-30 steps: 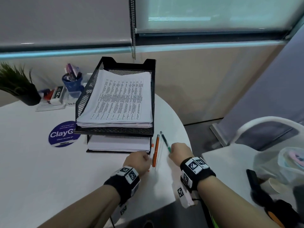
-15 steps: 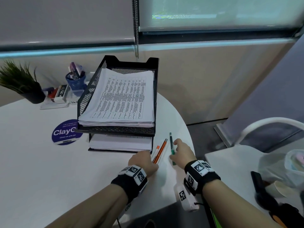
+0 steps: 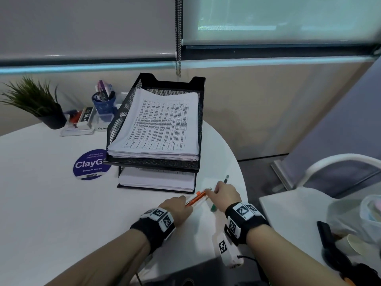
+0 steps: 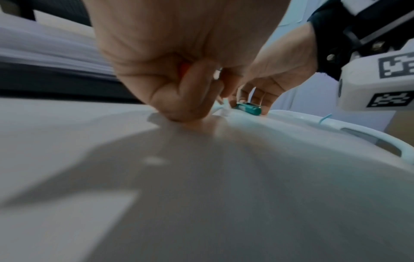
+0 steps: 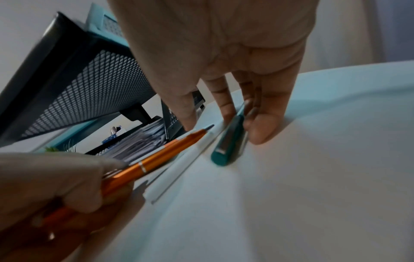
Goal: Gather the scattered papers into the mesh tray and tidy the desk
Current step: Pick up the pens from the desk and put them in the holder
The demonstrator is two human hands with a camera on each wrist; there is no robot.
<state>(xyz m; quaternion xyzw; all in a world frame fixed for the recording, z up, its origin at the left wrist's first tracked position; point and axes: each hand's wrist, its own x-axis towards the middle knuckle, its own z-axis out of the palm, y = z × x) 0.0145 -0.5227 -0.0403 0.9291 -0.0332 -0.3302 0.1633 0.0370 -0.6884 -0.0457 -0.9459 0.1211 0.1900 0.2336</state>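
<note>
A black two-tier mesh tray (image 3: 152, 162) stands on the white round table (image 3: 51, 203), with a printed paper stack (image 3: 160, 124) on top and plain sheets (image 3: 156, 179) below. In front of the tray, my left hand (image 3: 184, 202) grips an orange pen (image 3: 198, 196), seen closer in the right wrist view (image 5: 156, 159). A white pen (image 5: 179, 170) lies flat beside it. My right hand (image 3: 216, 190) rests straight fingers (image 5: 264, 124) on a green pen (image 5: 228, 141), which lies on the table (image 4: 249, 108).
A blue pen cup (image 3: 104, 104), a potted plant (image 3: 41, 108), booklets (image 3: 80, 124) and a purple round sticker (image 3: 90, 165) sit left of the tray. The table's curved edge (image 3: 244, 188) runs just right of my hands. A white chair (image 3: 340, 162) and a bag (image 3: 350, 213) are at right.
My left hand has picked up the orange pen and tilted it toward the right. My right hand opened from a fist, reached forward over the green pen and turned it.
</note>
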